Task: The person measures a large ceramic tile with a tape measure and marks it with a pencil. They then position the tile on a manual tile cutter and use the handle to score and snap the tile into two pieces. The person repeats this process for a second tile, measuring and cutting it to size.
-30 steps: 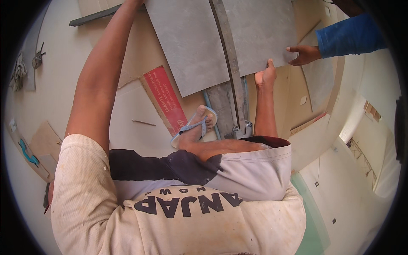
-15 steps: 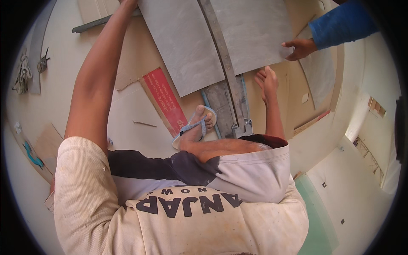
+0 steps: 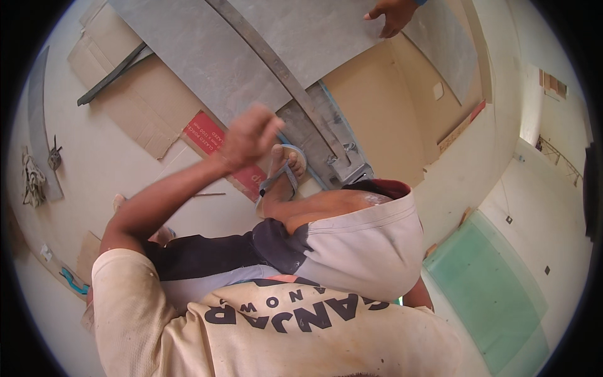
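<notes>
In the head view, a large grey tile (image 3: 220, 63) lies at the far side, flat on its support, with a long metal bar (image 3: 264, 56) running across it from far left to near right. So placing the tile under the bar looks done. The bar hides the strip beneath, so whether the tile is one piece or two, and how much work is left, I cannot tell. The left hand (image 3: 251, 135) hangs blurred by the tile's near edge, above a red strip of cardboard (image 3: 206, 133), fingers seemingly curled; whether it holds anything is unclear. The right hand is out of sight. A co-worker's hand (image 3: 396, 16) is at the tile's right edge.
</notes>
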Demonstrator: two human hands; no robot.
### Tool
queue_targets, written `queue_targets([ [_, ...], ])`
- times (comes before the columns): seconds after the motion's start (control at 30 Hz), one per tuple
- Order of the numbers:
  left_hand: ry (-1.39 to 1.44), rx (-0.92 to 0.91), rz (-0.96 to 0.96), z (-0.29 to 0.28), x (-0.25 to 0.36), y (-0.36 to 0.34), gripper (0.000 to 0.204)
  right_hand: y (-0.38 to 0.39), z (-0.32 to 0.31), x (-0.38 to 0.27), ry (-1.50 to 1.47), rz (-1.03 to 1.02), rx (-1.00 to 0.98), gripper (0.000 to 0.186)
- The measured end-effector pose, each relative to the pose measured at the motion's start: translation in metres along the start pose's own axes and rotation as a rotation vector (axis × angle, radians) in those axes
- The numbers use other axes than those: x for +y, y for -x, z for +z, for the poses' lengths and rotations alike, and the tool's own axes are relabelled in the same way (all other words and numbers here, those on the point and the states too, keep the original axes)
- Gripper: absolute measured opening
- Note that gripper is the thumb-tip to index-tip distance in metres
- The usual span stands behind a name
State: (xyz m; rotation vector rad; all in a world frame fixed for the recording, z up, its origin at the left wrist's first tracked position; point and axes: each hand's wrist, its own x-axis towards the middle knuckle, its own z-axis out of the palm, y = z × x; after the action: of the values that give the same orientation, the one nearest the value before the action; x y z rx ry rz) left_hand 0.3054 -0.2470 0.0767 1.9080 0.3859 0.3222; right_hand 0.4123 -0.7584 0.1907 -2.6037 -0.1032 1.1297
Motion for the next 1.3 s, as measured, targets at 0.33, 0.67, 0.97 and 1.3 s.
queue_targets([
  [0.33,0.3,-0.646,-0.416,0.114,0.031,0.071,0.035,0.017,0.031,-0.046,-0.116,-0.017,0.002,0.046],
  [0.67,0.154,-0.249,-0.517,0.122,0.035,0.062,0.054,-0.021,0.039,-0.1,-0.265,-0.204,-0.066,0.046],
  [0.97,0.14,0.151,-0.688,0.091,0.012,0.02,0.049,-0.075,0.056,-0.102,-0.313,-0.192,-0.156,0.047],
  [1.3,0.062,0.004,-0.623,0.084,-0.015,0.017,0.035,-0.044,0.051,-0.104,-0.335,-0.209,-0.07,0.045],
])
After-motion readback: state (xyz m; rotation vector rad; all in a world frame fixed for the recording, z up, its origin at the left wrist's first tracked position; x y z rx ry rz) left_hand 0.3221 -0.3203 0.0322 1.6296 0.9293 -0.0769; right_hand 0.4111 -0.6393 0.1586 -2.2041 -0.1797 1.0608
